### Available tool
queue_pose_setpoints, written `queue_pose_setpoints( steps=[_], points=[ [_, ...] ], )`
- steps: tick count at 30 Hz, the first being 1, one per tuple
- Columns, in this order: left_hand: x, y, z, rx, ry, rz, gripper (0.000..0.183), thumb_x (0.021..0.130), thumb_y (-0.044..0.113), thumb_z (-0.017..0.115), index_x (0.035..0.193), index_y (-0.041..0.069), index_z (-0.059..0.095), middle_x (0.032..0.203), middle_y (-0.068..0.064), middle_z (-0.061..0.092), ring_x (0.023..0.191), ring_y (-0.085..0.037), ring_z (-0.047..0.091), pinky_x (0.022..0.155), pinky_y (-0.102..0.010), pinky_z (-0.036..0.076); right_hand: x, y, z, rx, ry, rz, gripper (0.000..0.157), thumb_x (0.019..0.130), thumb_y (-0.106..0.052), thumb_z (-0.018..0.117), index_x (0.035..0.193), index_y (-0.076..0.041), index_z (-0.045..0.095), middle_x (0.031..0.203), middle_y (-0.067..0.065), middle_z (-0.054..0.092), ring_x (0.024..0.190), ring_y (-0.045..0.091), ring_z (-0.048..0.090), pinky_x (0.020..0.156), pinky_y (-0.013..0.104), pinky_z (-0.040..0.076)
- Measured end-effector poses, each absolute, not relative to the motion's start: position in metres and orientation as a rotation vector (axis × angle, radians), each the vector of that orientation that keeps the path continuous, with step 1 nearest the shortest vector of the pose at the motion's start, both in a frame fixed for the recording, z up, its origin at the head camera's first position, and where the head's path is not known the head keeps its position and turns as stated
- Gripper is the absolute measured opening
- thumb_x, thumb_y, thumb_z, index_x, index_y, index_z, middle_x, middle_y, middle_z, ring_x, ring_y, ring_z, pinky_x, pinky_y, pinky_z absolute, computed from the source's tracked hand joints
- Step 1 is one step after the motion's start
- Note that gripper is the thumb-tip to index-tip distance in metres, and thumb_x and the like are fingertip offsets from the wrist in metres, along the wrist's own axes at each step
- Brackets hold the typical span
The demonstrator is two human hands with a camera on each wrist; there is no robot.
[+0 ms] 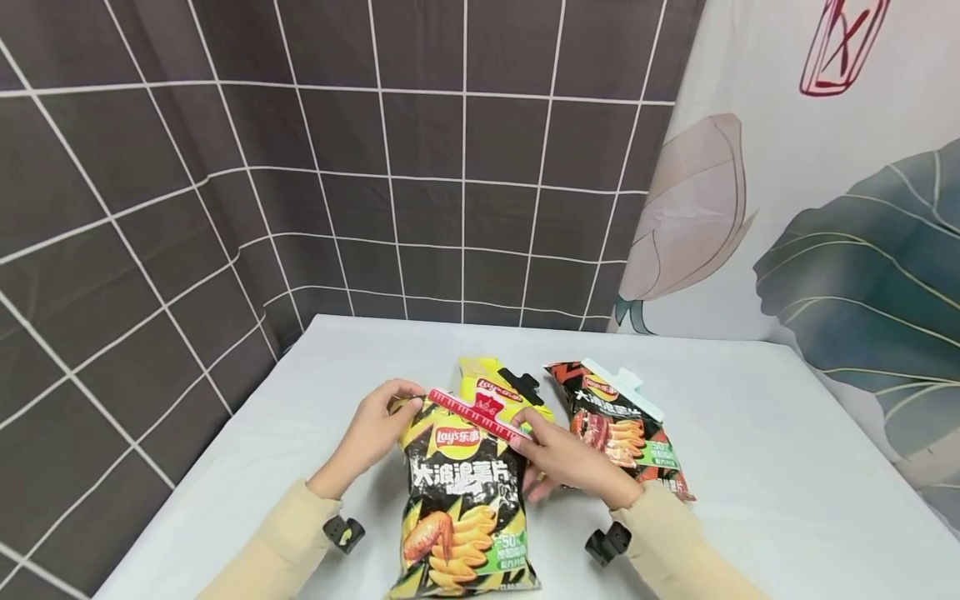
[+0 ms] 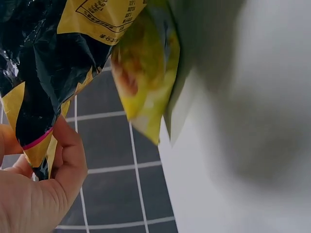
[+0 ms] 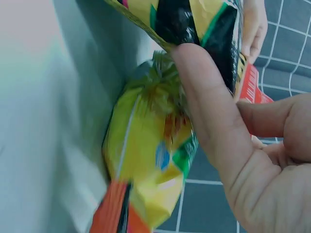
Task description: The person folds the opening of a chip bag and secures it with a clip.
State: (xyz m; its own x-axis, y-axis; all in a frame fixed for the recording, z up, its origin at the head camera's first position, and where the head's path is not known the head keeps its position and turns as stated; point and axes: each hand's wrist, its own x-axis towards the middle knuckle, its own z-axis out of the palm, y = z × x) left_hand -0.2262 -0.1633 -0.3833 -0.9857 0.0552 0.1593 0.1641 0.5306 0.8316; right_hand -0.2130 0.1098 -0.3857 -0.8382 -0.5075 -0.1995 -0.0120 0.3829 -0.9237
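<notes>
A black-and-yellow Lay's chip bag (image 1: pixel 461 500) is held up at its top by both hands. Along its top edge lies a red bag clip (image 1: pixel 472 412), slanting down to the right. My left hand (image 1: pixel 378 429) pinches the bag's top left corner, and the left wrist view shows the folded corner between thumb and fingers. With its thumb at the clip's right end, my right hand (image 1: pixel 566 458) grips there, a long finger (image 3: pixel 209 97) lying along the back of the bag. Whether the clip is fastened cannot be told.
Behind the held bag lies a yellow chip bag (image 1: pixel 474 371) with a black clip (image 1: pixel 522 385). To its right is a black-and-red chip bag (image 1: pixel 600 417) with a white clip (image 1: pixel 626 387). All are on the white table (image 1: pixel 360 350), before a dark gridded curtain (image 1: pixel 427 208).
</notes>
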Motion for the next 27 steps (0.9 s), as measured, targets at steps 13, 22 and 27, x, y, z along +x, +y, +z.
queue_pose_setpoints(
  steps=[13, 22, 27],
  points=[
    [-0.257, -0.212, -0.362, -0.224, -2.709, -1.251, 0.018, 0.096, 0.014, 0.057, 0.11, 0.004, 0.063, 0.11, -0.017, 0.063, 0.104, -0.031, 0.06, 0.087, -0.044, 0.05, -0.241, 0.049, -0.386, -0.415, 2.182, -1.538, 0.017, 0.103, -0.013, 0.041, 0.118, -0.004, 0.04, 0.088, 0.018, 0.062, 0.054, 0.015, 0.063, 0.061, 0.038, 0.059],
    [-0.283, -0.241, -0.358, -0.205, -2.74, -1.215, 0.019, 0.096, 0.013, 0.056, 0.111, 0.003, 0.062, 0.104, -0.018, 0.061, 0.088, -0.026, 0.057, 0.069, -0.028, 0.047, -0.261, 0.016, -0.384, -0.326, 2.177, -1.559, 0.014, 0.104, -0.017, 0.041, 0.115, -0.009, 0.042, 0.089, 0.016, 0.061, 0.052, 0.018, 0.058, 0.052, 0.029, 0.056],
    [-0.294, -0.251, -0.356, -0.179, -2.734, -1.197, 0.021, 0.097, 0.013, 0.055, 0.112, 0.001, 0.061, 0.108, -0.021, 0.061, 0.093, -0.028, 0.058, 0.071, -0.028, 0.047, -0.272, 0.001, -0.384, -0.295, 2.238, -1.569, 0.023, 0.102, -0.011, 0.041, 0.124, -0.007, 0.046, 0.095, 0.015, 0.06, 0.057, 0.017, 0.06, 0.057, 0.029, 0.057]
  ],
)
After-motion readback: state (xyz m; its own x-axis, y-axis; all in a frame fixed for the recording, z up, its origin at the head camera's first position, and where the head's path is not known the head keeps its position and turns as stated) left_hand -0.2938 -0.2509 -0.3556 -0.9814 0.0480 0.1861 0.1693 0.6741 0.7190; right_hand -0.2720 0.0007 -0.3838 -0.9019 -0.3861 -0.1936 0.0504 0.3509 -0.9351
